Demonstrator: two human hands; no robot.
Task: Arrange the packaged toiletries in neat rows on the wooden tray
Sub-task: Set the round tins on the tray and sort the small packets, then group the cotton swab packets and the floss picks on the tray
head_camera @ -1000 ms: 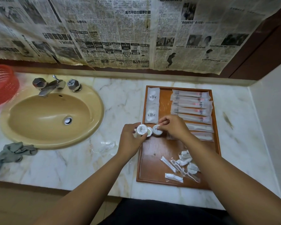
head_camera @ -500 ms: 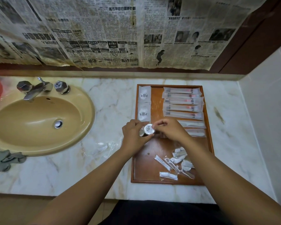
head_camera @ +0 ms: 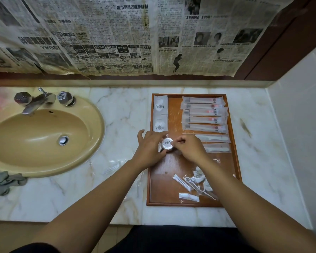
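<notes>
One wooden tray [head_camera: 173,115] lies right of the sink [head_camera: 44,128]. Both hands have closed in together over its middle: the left hand [head_camera: 150,145] holds a round pack [head_camera: 167,143], the right hand [head_camera: 188,149] pinches its rim. It likely goes into a row next.

Tray [head_camera: 159,179] varnished wood, scuffed semi-gloss; long sachets [head_camera: 204,119] frosted plastic film; round soaps [head_camera: 167,144] pleated white paper; counter [head_camera: 117,110] polished veined marble; sink [head_camera: 35,136] glossy tan glaze; taps [head_camera: 38,101] chrome metal; wall newspaper [head_camera: 108,33] matt, yellowed; rag [head_camera: 2,181] grey cloth.
</notes>
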